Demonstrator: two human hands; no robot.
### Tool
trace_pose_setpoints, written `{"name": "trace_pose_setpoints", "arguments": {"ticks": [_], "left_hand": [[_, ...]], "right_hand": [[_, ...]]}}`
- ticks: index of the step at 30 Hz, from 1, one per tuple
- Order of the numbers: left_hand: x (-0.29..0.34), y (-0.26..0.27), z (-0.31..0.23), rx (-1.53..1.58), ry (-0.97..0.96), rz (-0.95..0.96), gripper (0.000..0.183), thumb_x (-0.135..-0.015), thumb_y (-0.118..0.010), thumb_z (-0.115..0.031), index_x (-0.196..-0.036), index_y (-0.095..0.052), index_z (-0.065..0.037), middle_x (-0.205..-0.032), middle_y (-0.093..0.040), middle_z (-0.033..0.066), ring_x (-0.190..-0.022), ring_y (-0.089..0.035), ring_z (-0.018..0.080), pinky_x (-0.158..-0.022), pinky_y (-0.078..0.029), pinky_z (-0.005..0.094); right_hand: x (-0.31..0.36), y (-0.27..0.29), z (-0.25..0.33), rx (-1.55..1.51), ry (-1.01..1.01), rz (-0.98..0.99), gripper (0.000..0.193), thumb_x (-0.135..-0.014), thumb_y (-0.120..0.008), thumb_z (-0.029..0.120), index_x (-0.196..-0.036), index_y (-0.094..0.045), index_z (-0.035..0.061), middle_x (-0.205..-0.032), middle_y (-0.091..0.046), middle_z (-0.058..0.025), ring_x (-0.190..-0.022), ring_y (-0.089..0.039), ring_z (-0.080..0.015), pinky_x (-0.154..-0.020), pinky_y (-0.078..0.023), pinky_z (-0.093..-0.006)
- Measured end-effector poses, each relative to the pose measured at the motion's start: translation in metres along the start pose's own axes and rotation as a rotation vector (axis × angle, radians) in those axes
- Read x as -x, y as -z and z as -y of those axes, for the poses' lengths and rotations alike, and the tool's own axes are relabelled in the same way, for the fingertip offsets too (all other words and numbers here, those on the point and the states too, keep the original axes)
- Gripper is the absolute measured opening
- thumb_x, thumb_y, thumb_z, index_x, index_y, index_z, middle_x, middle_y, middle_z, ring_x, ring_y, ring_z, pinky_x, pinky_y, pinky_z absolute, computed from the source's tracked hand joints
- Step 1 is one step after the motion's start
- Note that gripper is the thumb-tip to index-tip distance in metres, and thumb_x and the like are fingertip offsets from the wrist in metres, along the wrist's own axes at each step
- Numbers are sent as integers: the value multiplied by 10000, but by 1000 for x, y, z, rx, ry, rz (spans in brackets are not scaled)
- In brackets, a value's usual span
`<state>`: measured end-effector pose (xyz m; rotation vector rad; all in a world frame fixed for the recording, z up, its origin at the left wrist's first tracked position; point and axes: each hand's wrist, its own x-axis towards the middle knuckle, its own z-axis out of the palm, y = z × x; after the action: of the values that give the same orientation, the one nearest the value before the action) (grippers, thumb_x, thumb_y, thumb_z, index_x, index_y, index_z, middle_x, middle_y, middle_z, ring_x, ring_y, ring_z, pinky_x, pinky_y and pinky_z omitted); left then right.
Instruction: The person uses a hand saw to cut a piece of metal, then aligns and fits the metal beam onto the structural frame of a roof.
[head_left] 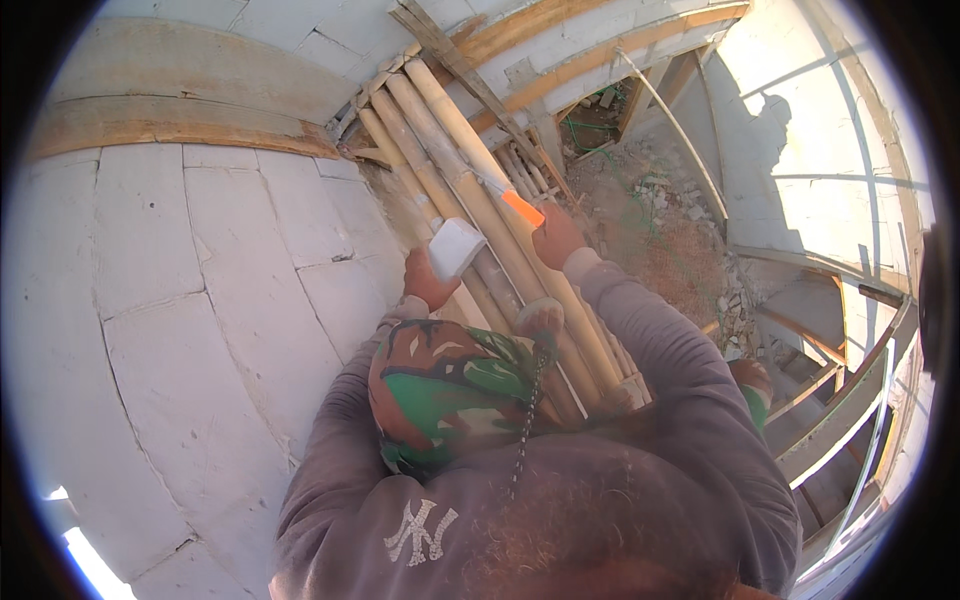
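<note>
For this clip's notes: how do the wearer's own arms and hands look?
Both are bare, without gloves: the left hand and the right hand. The left sleeve and right sleeve are long, dull grey-brown fabric, creased, reaching the wrists. Finer details, such as rings, are too small to tell.

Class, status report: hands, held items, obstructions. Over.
Left hand: gripping white block. Right hand: gripping orange-handled tool. Bamboo poles below; nothing seen between block and tool.

Head view, one: wide fisheye, head-worn, facing steeply down; my sweatshirt (460, 482) nearest, lower middle; my left hand (430, 281) and right hand (558, 239) farther off, near centre; ground (650, 262) well below, upper right.
</note>
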<state>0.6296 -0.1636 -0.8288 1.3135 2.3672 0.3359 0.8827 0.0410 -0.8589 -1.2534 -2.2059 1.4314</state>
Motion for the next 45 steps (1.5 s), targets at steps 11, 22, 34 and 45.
{"name": "trace_pose_setpoints", "arguments": {"ticks": [11,22,34,45], "left_hand": [[-179,21,-15,-231,-25,136,1004,-716,-858,-307,-1577,-354,-199,-1503,-452,165,-1427,-415,410,-1147,-431,596],[-180,12,-56,-281,186,145,1073,-716,-844,-424,-1624,-315,-203,-1592,-401,150,-1498,-369,381,-1164,-381,634],[-192,27,-87,-413,220,219,1137,-695,-925,-429,-1623,-312,-192,-1566,-454,149,-1477,-442,378,-1138,-409,654],[-191,38,-110,-472,291,299,1102,-768,-900,-456,-1656,-287,-229,-1626,-405,142,-1493,-427,386,-1128,-424,627]], "right_hand": [[120,118,101,-235,-8,-98,358,-1029,-675,316,-1140,-611,-18,-929,-663,-259,-858,-662,-426,-788,-515,-455],[172,94,92,-205,-39,-129,275,-1028,-675,266,-1062,-597,4,-855,-641,-251,-826,-655,-469,-720,-505,-486],[167,75,80,-162,-51,-122,228,-1027,-675,245,-1040,-580,38,-878,-662,-230,-840,-660,-469,-721,-508,-506],[170,78,92,-113,-67,-92,247,-1027,-667,278,-1058,-557,59,-850,-673,-241,-836,-670,-496,-704,-513,-551]]}}
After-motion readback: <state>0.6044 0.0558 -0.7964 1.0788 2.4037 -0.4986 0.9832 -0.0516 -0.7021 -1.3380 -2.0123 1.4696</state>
